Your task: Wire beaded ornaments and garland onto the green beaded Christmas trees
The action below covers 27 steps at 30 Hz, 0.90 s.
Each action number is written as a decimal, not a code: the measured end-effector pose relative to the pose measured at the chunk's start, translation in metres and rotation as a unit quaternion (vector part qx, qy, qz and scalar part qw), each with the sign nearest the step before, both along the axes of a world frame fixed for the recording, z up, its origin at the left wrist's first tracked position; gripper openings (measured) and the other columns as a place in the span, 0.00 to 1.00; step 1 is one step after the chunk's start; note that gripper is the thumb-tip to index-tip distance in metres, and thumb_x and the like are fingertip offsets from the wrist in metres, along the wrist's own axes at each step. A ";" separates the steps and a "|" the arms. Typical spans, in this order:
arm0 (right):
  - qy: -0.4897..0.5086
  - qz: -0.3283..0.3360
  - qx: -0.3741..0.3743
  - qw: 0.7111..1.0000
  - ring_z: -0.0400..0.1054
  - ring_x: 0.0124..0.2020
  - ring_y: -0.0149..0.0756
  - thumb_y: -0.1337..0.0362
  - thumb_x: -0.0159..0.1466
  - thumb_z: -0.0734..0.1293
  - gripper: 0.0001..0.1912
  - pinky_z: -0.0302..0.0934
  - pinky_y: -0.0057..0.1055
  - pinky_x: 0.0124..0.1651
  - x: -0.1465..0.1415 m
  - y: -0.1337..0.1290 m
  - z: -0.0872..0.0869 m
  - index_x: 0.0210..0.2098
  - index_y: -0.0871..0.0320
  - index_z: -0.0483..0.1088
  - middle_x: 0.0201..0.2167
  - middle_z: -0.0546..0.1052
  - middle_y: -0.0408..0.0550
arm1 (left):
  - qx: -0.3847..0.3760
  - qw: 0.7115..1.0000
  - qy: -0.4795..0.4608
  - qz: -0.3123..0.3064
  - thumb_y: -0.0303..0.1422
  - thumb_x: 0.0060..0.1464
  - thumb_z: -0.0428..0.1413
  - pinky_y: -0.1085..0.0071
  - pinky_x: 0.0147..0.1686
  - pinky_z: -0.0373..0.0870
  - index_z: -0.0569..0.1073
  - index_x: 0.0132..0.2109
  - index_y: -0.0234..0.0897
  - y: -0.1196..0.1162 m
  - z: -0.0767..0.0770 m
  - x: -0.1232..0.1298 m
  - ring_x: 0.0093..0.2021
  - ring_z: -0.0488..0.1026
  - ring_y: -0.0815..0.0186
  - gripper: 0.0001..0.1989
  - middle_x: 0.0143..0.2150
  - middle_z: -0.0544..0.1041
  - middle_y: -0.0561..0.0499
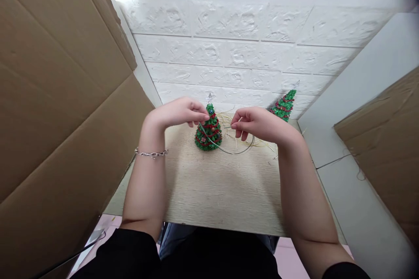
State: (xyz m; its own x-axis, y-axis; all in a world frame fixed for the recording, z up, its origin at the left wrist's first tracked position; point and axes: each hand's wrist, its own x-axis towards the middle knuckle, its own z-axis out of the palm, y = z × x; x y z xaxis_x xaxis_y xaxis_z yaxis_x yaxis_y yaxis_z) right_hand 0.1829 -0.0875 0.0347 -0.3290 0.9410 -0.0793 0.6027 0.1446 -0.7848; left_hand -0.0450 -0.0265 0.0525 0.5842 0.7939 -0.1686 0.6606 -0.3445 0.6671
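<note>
A thin silvery wire hangs in a curved loop between my two raised hands. My left hand pinches one end of it, in front of the upper part of a small green tree with red garland, small ornaments and a clear star on top. To the right of that tree, my right hand is closed in a pinch on the wire's other part, with a short tip sticking out to the left of the fingers. The tree stands upright on the table.
Pale loose strands lie on the table behind and under my right hand. A second green tree stands at the back right near the white brick-pattern wall. Large cardboard rises on the left, and more cardboard on the right.
</note>
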 end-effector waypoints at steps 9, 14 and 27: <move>0.143 0.216 -0.018 0.966 0.58 0.23 0.27 0.47 0.61 0.71 0.19 0.52 0.26 0.23 0.030 -0.039 0.031 0.30 0.58 0.72 0.23 0.68 0.42 | -0.045 0.998 -0.022 0.038 0.45 0.40 0.65 0.62 0.56 0.67 0.68 0.57 0.35 0.047 -0.038 -0.030 0.60 0.67 0.54 0.37 0.61 0.70 0.39; 0.114 0.169 0.003 0.979 0.57 0.24 0.29 0.45 0.66 0.65 0.22 0.52 0.27 0.25 0.037 -0.055 0.037 0.29 0.57 0.71 0.22 0.66 0.42 | -0.129 0.981 -0.105 -0.100 0.38 0.40 0.65 0.62 0.59 0.64 0.71 0.53 0.39 0.063 -0.069 -0.009 0.60 0.69 0.55 0.30 0.59 0.74 0.45; -0.017 0.061 0.059 0.996 0.53 0.23 0.28 0.53 0.63 0.67 0.13 0.47 0.28 0.25 0.024 -0.027 0.020 0.30 0.56 0.72 0.21 0.63 0.39 | 0.030 0.997 0.066 0.003 0.50 0.44 0.64 0.62 0.51 0.68 0.67 0.53 0.36 0.045 -0.059 0.016 0.57 0.71 0.50 0.34 0.58 0.73 0.40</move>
State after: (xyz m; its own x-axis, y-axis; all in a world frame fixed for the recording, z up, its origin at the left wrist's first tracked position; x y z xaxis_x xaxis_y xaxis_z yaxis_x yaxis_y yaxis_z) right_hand 0.2072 -0.1145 0.0545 -0.4399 0.8979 0.0174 0.6005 0.3085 -0.7377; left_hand -0.0291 0.0181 -0.0068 0.5554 0.8080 -0.1967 0.7435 -0.3766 0.5526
